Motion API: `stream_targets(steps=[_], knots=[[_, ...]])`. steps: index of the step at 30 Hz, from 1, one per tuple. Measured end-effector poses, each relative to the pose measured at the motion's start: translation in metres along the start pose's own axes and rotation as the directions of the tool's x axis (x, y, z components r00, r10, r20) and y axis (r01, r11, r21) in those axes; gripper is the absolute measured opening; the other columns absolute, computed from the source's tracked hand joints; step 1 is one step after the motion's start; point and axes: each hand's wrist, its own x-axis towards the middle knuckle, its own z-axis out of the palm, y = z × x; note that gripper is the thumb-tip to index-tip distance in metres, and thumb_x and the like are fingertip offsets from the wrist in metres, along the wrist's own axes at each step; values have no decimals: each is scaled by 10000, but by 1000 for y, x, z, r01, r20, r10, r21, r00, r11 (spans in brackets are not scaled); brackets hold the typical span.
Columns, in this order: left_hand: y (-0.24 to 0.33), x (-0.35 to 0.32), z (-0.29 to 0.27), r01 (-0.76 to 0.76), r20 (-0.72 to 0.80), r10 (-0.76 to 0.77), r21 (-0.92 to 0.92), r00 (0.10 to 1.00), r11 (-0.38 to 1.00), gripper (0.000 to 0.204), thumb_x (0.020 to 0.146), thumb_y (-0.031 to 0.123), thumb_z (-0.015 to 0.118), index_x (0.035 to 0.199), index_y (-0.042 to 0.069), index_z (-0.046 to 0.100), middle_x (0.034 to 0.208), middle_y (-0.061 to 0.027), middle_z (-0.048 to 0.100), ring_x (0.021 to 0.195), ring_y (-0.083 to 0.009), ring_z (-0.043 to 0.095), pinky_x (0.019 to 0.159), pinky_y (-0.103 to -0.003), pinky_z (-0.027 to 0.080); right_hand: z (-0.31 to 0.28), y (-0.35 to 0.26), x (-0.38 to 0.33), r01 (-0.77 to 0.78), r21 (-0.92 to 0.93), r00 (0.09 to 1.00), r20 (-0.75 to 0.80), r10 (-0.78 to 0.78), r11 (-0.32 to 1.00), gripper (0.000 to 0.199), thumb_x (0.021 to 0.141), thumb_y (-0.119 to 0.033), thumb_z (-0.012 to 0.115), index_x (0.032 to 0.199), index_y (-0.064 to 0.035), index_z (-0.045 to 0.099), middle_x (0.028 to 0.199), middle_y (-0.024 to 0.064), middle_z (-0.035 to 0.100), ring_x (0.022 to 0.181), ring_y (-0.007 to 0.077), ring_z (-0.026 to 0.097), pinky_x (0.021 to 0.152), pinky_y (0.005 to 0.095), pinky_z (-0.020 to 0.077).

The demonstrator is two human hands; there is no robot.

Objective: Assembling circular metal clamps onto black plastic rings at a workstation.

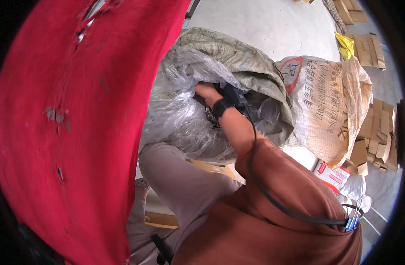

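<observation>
Plastic fills the middle of the head view: a crumpled clear liner (176,119) bunched at the mouth of a grey-green sack (237,51), close by the person's bent knee (165,161). Right hand (207,92) is inside that mouth, fingers mostly buried in the folds; cannot tell how wide they stand or what, if anything, they grip. Left hand out of sight.

Risks, as judged. Black cable (252,165) trails from a small dark box (235,95) by the wrist, along the brown sleeve (284,176), to a blue clip (352,223). It hangs over the sack's opening, so a sharp pull of the arm could snag it or tug the box askew. Film this thin could split, or ride out over the edge, if dragged hard. Sack looks slack; weight leaning on its right side could let it slump toward the printed sack (317,106) alongside.

Looks: liner glossy, whitish where layers double, wrinkled all over. Grey-green sack dull, creased, its rim hanging in a loose curve. Contents near the wrist dark, too shadowed to name. Torn red cloth (101,110) blocks the view leftward.
</observation>
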Motion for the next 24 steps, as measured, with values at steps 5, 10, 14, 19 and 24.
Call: stream_targets(steps=[5,10,14,19,24], knots=[[-1,-1,-3,-19,19,19,34,1000,999,559,914,435,470,1171,-59,509,1198,-232,507,1098,-345,475,940,-447,362,-52,-86,-64,-1,-773,991,-88,-104,635,413,813,-267,541,1125,1,578,1091,245,593,1054,373,566,871,446,451],[-1,-1,-3,6,20,-6,-5,1000,1000,551,918,428,465,1176,-58,501,1199,-232,508,1087,-351,485,940,-448,358,-62,-66,-10,332,-895,931,361,48,297,319,778,-196,541,1026,-8,613,992,215,635,939,350,614,792,431,483],[-2,-4,-4,14,32,-14,10,999,1000,555,919,431,459,1178,-59,498,1206,-231,505,1089,-351,484,944,-448,355,-50,-63,23,318,-928,931,344,120,194,324,771,-199,550,1028,-13,614,990,211,636,932,343,615,789,428,484],[-5,-5,-4,-4,36,4,17,999,1000,566,917,438,455,1184,-60,493,1210,-228,504,1099,-346,475,944,-446,355,-42,-64,40,299,-943,933,321,161,146,330,763,-202,561,1032,-19,615,988,205,637,925,334,616,785,426,486],[-2,-3,-5,2,64,-5,49,998,999,571,917,443,443,1189,-58,487,1230,-225,484,1110,-337,462,970,-446,347,-37,-66,49,300,-944,930,321,179,136,337,754,-206,573,1035,-26,617,985,200,638,917,326,617,780,423,487]])
